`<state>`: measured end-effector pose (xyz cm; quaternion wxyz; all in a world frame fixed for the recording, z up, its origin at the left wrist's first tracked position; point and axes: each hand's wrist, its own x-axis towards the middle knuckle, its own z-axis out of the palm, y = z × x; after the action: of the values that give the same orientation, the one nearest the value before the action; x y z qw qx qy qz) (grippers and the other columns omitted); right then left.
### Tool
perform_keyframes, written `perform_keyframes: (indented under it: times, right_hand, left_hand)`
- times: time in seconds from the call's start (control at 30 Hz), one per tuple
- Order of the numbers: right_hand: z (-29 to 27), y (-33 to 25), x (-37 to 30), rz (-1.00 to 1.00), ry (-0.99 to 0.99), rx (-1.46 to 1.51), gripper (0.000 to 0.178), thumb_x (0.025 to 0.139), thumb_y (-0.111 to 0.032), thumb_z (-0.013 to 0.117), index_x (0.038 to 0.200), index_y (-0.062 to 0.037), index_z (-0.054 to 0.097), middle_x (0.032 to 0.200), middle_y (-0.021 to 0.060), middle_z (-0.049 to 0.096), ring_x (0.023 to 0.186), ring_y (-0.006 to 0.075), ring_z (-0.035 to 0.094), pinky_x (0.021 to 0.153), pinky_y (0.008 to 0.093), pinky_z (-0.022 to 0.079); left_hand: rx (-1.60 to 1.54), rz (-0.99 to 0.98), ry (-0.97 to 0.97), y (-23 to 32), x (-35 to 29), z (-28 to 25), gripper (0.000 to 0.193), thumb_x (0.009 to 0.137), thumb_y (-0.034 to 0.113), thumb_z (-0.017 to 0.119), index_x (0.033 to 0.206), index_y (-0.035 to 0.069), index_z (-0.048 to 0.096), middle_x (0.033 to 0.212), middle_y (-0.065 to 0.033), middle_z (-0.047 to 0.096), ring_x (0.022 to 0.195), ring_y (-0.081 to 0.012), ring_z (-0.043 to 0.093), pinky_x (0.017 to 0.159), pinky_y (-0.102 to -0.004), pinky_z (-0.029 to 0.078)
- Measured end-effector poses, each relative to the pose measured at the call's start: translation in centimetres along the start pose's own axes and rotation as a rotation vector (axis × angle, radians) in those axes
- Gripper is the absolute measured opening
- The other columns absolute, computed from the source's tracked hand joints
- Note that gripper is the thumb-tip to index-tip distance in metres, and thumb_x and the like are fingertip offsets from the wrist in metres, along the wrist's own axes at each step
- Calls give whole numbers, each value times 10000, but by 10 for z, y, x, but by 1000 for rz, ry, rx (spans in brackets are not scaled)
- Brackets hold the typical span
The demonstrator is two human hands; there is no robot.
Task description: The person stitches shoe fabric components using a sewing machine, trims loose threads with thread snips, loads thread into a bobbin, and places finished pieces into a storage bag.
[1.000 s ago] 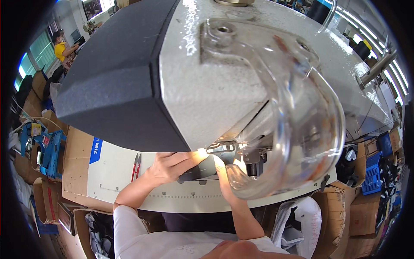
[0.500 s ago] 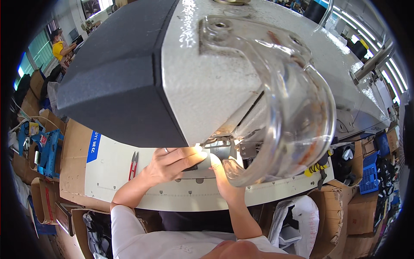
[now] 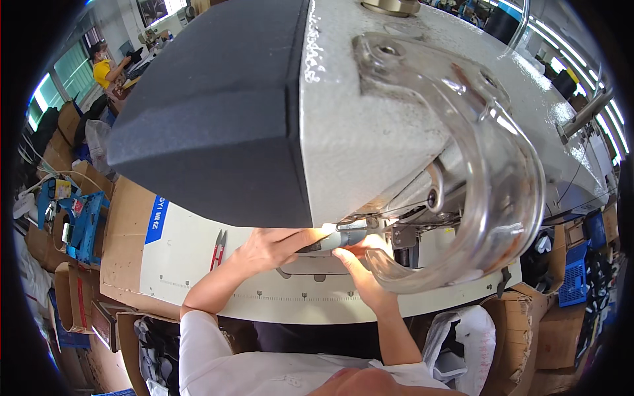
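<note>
A sewing machine's large white and dark grey head (image 3: 370, 158) fills the upper middle. Under its needle area, in bright light, lies a small grey fabric piece (image 3: 353, 235) with a darker part toward the left. My left hand (image 3: 274, 249) grips this piece from the left, its fingers together and their tips partly hidden beneath the machine head. From the right, my right hand (image 3: 365, 277) holds the piece's near edge, thumb on the near side. A curved clear plastic guard (image 3: 485, 171) covers some of its fingers.
Red-handled thread snips (image 3: 218, 251) lie on the white table (image 3: 244, 303), left of my left arm. Cardboard boxes (image 3: 515, 330) and a white bag (image 3: 472, 340) stand below the table's edge. Farther back at the left, a person in yellow (image 3: 105, 69) sits.
The whole view has shifted, so the machine and table appear farther right. My right thumb has turned more to the left along the fabric; both hands stay at the grey piece.
</note>
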<state>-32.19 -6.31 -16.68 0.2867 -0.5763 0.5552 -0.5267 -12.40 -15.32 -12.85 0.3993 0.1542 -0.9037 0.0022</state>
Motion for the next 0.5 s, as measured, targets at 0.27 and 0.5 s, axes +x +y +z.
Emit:
perform_keyframes:
  times: [0.27,0.5]
  right_hand:
    - [-22,65,18,-435,-162,-333,418,804,-148,749,1181,-106,574,1223,50,574,1121,199,555,969,360,437]
    - [-20,73,31,-647,-163,-351,302,752,-65,764,1026,-85,638,1075,52,643,984,210,620,868,342,491]
  left_hand:
    - [122,118,54,1,-2,2,404,615,-39,634,996,71,714,935,-41,672,640,-92,598,477,-230,472]
    - [115,180,58,-2,-3,5,364,625,-33,638,964,67,725,977,-52,685,600,-83,608,451,-198,484]
